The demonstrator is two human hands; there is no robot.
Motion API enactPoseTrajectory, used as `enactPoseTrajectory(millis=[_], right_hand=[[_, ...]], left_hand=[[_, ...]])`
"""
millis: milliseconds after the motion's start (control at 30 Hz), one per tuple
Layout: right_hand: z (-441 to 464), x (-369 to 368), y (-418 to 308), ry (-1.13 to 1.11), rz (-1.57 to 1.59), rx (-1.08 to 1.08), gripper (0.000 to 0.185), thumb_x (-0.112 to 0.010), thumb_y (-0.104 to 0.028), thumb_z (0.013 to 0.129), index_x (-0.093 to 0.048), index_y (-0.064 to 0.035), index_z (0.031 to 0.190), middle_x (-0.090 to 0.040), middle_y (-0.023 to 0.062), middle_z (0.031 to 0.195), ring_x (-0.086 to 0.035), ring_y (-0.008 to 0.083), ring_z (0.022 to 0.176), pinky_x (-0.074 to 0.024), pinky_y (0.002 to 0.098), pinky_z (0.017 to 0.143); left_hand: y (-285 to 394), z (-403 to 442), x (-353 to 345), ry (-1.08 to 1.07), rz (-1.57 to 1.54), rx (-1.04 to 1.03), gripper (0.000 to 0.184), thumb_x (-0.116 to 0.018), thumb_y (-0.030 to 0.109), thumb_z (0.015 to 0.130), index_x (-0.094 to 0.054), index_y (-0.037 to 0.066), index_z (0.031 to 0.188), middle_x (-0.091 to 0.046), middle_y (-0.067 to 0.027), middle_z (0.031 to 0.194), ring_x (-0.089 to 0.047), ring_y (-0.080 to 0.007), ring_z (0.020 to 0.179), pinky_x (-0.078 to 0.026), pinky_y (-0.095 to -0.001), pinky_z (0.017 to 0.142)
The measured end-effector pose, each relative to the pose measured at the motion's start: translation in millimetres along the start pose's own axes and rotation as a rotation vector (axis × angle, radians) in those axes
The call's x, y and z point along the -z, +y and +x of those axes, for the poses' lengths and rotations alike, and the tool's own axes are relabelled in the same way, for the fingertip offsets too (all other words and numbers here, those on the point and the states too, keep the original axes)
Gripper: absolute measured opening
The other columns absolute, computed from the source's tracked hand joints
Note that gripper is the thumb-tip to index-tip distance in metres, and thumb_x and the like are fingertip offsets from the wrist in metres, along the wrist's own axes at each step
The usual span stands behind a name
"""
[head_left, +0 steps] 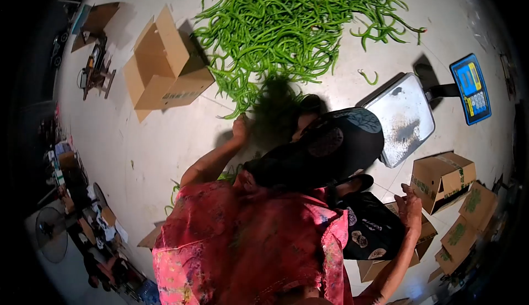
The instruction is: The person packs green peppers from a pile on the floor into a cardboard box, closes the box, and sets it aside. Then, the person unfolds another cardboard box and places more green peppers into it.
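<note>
Peppers: long green pile point(286, 24) lay loose on the pale floor point(171, 145), ahead of the person.
Open carton: point(171, 65) stood left of the pile, flaps up.
Scale: metal platform point(402, 120), right of the pile; blue display point(471, 89) beside it.
Small carton: point(443, 178) sat below the scale.
Left hand: point(240, 129) at pile's near edge, fingers curled; couldn't tell if pinching a pepper.
Right hand: point(409, 207) just beside small carton, fingers loosely spread, contact unclear.

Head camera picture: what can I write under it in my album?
Left hand at the edge of a green pepper pile, open box nearby.
</note>
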State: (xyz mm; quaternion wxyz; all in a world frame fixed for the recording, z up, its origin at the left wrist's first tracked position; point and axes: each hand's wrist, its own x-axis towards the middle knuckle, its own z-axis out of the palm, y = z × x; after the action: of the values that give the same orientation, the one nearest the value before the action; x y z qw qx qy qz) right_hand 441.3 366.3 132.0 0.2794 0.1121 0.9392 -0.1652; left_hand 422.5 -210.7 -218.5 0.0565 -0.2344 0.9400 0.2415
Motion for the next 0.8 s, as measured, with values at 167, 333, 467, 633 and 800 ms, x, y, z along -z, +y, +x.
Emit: enactPoseTrajectory(millis=[167,333,467,633,800], right_hand=[[14,0,2,0.017,-0.032,0.037,0.043,-0.065,-0.007,0.086,-0.055,0.0007,0.127,-0.063,0.0232,0.118,-0.068,0.0319,0.088,-0.0535,0.0406,0.074],[31,8,-23,0.017,-0.024,0.020,0.045,-0.067,-0.008,0.083,-0.056,0.0014,0.125,-0.065,0.0236,0.115,-0.066,0.0327,0.089,-0.0523,0.0394,0.079],[42,11,-29,0.006,-0.033,0.023,0.045,-0.067,-0.010,0.083,-0.057,0.0002,0.125,-0.065,0.0232,0.115,-0.067,0.0336,0.089,-0.0528,0.0400,0.079],[40,9,-17,0.088,-0.026,0.025,0.040,-0.069,-0.011,0.083,-0.059,-0.0078,0.121,-0.063,0.0221,0.112,-0.064,0.0393,0.093,-0.0509,0.0456,0.078],[31,30,10,0.399,0.027,0.083,0.042,-0.069,-0.016,0.083,-0.058,-0.0051,0.122,-0.052,0.0223,0.131,-0.051,0.0427,0.117,-0.0432,0.0454,0.096]], left_hand=[[-9,8,15,-0.185,-0.128,0.311,0.047,-0.076,0.034,0.070,-0.060,0.008,0.105,-0.068,-0.0155,0.092,-0.065,-0.0346,0.089,-0.051,-0.0438,0.077],[-1,57,-58,-0.077,-0.747,-0.190,0.061,-0.076,0.041,0.070,-0.061,0.008,0.118,-0.067,-0.0177,0.102,-0.065,-0.0337,0.095,-0.053,-0.0444,0.080],[30,89,-39,0.112,0.316,-0.795,0.046,-0.068,0.029,0.080,-0.060,0.006,0.120,-0.063,-0.0182,0.116,-0.062,-0.0317,0.099,-0.052,-0.0415,0.085],[61,97,72,0.225,-0.139,-0.598,0.035,-0.065,0.008,0.078,-0.062,0.002,0.113,-0.064,-0.0099,0.089,-0.061,-0.0243,0.080,-0.050,-0.0352,0.071],[64,78,121,-0.120,-0.342,-0.277,0.011,-0.062,0.009,0.080,-0.058,0.004,0.088,-0.049,-0.0049,0.067,-0.047,-0.0154,0.064,-0.042,-0.0305,0.061]])
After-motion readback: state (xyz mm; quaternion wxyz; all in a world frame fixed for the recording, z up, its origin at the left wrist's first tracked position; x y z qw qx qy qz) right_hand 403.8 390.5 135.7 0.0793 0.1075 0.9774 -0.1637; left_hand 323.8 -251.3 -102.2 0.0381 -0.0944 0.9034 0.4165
